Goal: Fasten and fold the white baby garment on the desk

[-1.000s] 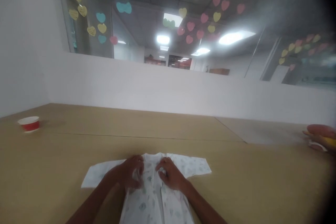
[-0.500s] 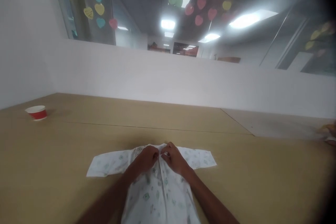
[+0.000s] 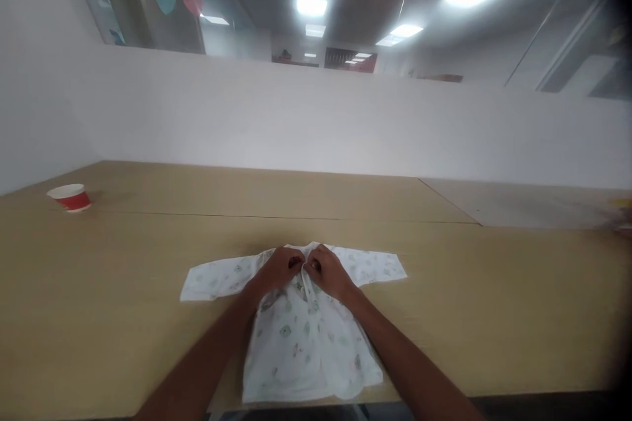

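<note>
Shirt [image 3: 296,355], collar [image 3: 312,246] pointing away, long axis crosswise

Head cam at table [image 3: 494,316], facing fwd & down, shirt [image 3: 286,355] close, low ctr., wall [image 3: 276,118] opp. (slight tilt)

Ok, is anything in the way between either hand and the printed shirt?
Nothing visible is: the left hand and right hand are already on the printed shirt, fingers pinching near the neck end of its front opening. The red-and-white cup stands well off to the left on the table.
</note>
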`<action>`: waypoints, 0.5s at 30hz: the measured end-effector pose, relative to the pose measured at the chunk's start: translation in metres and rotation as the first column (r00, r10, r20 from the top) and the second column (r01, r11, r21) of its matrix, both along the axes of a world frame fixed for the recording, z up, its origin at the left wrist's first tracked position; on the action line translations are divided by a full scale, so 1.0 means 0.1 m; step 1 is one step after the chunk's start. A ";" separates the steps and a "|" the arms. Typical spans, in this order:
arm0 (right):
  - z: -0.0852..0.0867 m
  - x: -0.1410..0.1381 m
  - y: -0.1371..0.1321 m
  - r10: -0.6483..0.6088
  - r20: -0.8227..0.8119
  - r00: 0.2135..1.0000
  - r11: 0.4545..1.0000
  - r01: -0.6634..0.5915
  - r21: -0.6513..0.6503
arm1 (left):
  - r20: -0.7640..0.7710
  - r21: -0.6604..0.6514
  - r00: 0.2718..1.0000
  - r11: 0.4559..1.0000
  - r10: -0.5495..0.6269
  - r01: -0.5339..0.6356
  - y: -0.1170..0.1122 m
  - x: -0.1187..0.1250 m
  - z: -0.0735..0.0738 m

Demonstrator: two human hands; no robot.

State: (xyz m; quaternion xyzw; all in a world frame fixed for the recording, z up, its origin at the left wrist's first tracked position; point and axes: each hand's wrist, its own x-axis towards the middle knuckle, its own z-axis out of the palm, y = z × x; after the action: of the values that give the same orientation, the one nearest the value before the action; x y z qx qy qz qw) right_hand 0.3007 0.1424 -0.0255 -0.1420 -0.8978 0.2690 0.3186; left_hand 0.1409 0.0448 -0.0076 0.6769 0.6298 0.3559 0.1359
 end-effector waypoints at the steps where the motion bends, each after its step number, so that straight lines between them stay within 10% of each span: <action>1: 0.00 0.00 0.00 0.006 -0.006 1.000 1.000 -0.006 -0.012 | 0.016 -0.001 1.000 1.000 0.000 0.000 0.00 0.01 0.00; 15: -0.01 0.02 -0.01 0.003 -0.057 0.998 1.000 -0.004 -0.004 | 0.042 0.007 0.999 1.000 -0.026 0.025 0.02 0.04 -0.06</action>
State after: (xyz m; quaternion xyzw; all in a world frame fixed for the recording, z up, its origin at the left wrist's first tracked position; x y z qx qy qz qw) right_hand 0.3029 0.1412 -0.0261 -0.1335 -0.8881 0.2753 0.3430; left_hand 0.1452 0.0470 -0.0132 0.6777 0.6170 0.3702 0.1515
